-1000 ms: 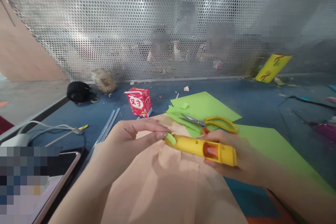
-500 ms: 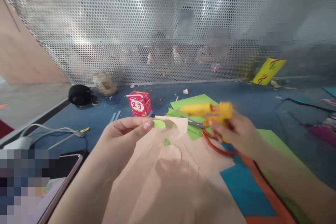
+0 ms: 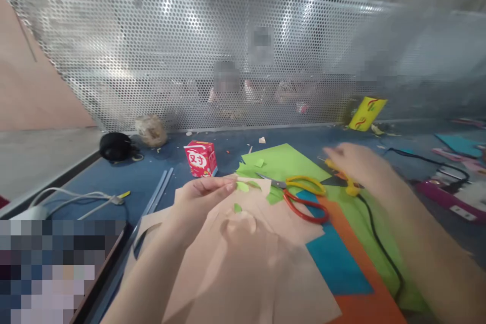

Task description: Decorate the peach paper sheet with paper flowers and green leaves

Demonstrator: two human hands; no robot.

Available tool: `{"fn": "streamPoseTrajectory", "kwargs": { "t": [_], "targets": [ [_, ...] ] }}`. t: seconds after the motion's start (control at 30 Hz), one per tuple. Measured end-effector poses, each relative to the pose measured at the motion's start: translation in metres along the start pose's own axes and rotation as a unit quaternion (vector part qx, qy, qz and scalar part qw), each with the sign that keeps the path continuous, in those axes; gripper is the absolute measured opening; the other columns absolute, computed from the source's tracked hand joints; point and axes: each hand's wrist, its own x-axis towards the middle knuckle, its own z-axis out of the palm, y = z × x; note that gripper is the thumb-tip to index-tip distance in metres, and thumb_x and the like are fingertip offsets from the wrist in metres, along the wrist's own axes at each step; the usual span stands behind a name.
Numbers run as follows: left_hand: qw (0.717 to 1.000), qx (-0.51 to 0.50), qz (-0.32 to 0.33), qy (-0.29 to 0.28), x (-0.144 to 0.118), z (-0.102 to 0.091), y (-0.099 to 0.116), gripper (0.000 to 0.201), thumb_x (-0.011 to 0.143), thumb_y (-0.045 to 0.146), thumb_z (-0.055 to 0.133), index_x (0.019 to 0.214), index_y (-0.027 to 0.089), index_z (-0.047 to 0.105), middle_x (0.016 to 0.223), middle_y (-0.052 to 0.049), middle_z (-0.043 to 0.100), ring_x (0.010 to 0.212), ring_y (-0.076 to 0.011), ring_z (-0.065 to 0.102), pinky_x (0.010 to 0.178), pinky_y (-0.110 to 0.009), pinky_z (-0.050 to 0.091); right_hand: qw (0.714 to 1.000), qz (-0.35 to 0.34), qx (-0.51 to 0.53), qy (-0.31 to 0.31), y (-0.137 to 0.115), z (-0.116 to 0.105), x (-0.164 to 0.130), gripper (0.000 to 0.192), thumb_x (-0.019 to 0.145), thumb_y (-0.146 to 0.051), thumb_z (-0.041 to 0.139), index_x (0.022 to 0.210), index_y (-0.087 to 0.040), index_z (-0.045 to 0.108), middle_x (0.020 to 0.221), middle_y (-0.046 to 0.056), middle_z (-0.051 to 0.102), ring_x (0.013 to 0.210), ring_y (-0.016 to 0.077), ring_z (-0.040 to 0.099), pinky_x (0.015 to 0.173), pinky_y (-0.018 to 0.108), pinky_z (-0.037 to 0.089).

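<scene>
— What's the left hand point(image 3: 201, 195) got?

— A small green paper leaf point(image 3: 242, 187), pinched between thumb and fingertips, held just above the beige paper sheet point(image 3: 235, 263). A second green scrap point(image 3: 237, 208) lies on that sheet just below it.

— And the right hand point(image 3: 353, 162)?

— Stretched out over the yellow glue gun point(image 3: 347, 182) (blurred, so I cannot tell whether the fingers are closed on it). The gun's black cord point(image 3: 379, 243) trails across the green paper point(image 3: 284, 162) and orange paper point(image 3: 364, 283).

— Anything between the hands?

— Two pairs of scissors, yellow-handled scissors point(image 3: 304, 185) and red-handled scissors point(image 3: 304, 207), touching each other. A red carton point(image 3: 200, 158) stands on the blue table point(image 3: 125, 177) behind the left hand.
</scene>
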Motion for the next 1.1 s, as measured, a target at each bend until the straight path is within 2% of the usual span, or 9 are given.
{"fn": "streamPoseTrajectory", "kwargs": {
  "t": [0.1, 0.17, 0.3, 0.43, 0.53, 0.7, 0.83, 0.97, 1.1],
  "targets": [
    [1.000, 0.024, -0.005, -0.012, 0.000, 0.001, -0.003, 0.020, 0.061, 0.037, 0.076, 0.071, 0.020, 0.074, 0.077, -0.004, 0.074, 0.073, -0.0131, 0.065, 0.071, -0.021, 0.049, 0.946, -0.180, 0.187, -0.193, -0.052, 0.007, -0.027, 0.031, 0.084, -0.046, 0.046, 0.104, -0.025, 0.058, 0.095, 0.006, 0.066, 0.068, 0.0164, 0.061, 0.059, 0.027, 0.044],
    [0.999, 0.040, -0.003, -0.013, 0.000, 0.001, -0.003, 0.022, 0.062, 0.037, 0.074, 0.074, 0.019, 0.074, 0.084, -0.006, 0.074, 0.076, -0.0156, 0.066, 0.073, -0.025, 0.050, 0.904, -0.236, 0.239, -0.262, -0.078, 0.016, -0.043, 0.026, 0.083, -0.043, 0.052, 0.098, -0.024, 0.059, 0.088, 0.003, 0.066, 0.062, 0.0130, 0.058, 0.055, 0.024, 0.042],
    [0.996, 0.091, 0.009, 0.003, 0.002, 0.000, -0.004, 0.027, 0.068, 0.038, 0.068, 0.084, 0.017, 0.073, 0.093, -0.009, 0.073, 0.083, -0.0205, 0.066, 0.078, -0.033, 0.051, 0.899, -0.261, 0.239, -0.258, -0.098, 0.027, -0.046, 0.023, 0.087, -0.035, 0.046, 0.078, -0.020, 0.061, 0.061, -0.002, 0.059, 0.050, 0.0081, 0.048, 0.049, 0.021, 0.035],
    [0.975, 0.200, 0.057, 0.073, 0.004, -0.001, -0.005, 0.020, 0.072, 0.036, 0.063, 0.082, 0.021, 0.072, 0.101, -0.006, 0.071, 0.096, -0.0197, 0.063, 0.089, -0.032, 0.044, 0.934, -0.205, 0.168, -0.238, -0.096, 0.039, -0.006, 0.025, 0.088, -0.034, 0.047, 0.078, -0.017, 0.062, 0.064, -0.001, 0.061, 0.046, 0.0075, 0.049, 0.047, 0.021, 0.038],
    [0.936, 0.323, 0.072, 0.122, 0.001, -0.004, 0.001, 0.010, 0.072, 0.025, 0.061, 0.072, 0.024, 0.071, 0.103, -0.002, 0.069, 0.103, -0.0209, 0.059, 0.096, -0.034, 0.038, 0.967, -0.145, 0.117, -0.176, -0.096, 0.058, 0.033, 0.028, 0.092, -0.024, 0.041, 0.079, -0.011, 0.062, 0.073, 0.006, 0.063, 0.057, 0.0110, 0.057, 0.056, 0.024, 0.046],
    [0.839, 0.505, -0.003, 0.201, -0.009, -0.031, 0.023, 0.015, 0.071, 0.015, 0.055, 0.068, 0.021, 0.069, 0.095, -0.008, 0.069, 0.103, -0.0305, 0.056, 0.091, -0.041, 0.037, 0.993, -0.084, 0.040, -0.071, -0.094, 0.085, 0.060, 0.030, 0.088, -0.028, 0.054, 0.115, -0.015, 0.052, 0.114, 0.008, 0.056, 0.096, 0.0201, 0.058, 0.081, 0.041, 0.049],
    [0.777, 0.575, -0.078, 0.242, -0.010, -0.057, 0.035, 0.017, 0.074, 0.023, 0.053, 0.076, 0.018, 0.069, 0.080, -0.010, 0.067, 0.091, -0.0316, 0.058, 0.079, -0.037, 0.041, 0.984, -0.155, 0.032, -0.085, -0.096, 0.078, 0.025, 0.028, 0.086, -0.018, 0.053, 0.114, -0.012, 0.053, 0.115, 0.013, 0.056, 0.100, 0.0211, 0.056, 0.082, 0.031, 0.044],
    [0.762, 0.583, -0.140, 0.244, -0.011, -0.072, 0.038, 0.016, 0.072, 0.029, 0.058, 0.076, 0.022, 0.070, 0.071, -0.004, 0.068, 0.075, -0.0251, 0.060, 0.067, -0.030, 0.041, 0.954, -0.236, 0.044, -0.178, -0.104, 0.063, -0.037, 0.020, 0.085, -0.037, 0.049, 0.082, -0.020, 0.059, 0.081, 0.002, 0.065, 0.066, 0.0149, 0.059, 0.053, 0.023, 0.038],
    [0.761, 0.580, -0.155, 0.246, -0.010, -0.076, 0.036, 0.015, 0.071, 0.028, 0.059, 0.076, 0.021, 0.071, 0.071, -0.003, 0.069, 0.071, -0.0213, 0.060, 0.062, -0.026, 0.041, 0.944, -0.253, 0.033, -0.209, -0.108, 0.063, -0.080, 0.029, 0.079, -0.048, 0.051, 0.074, -0.020, 0.052, 0.071, 0.001, 0.061, 0.059, 0.0157, 0.055, 0.045, 0.023, 0.027]
  ]
}}
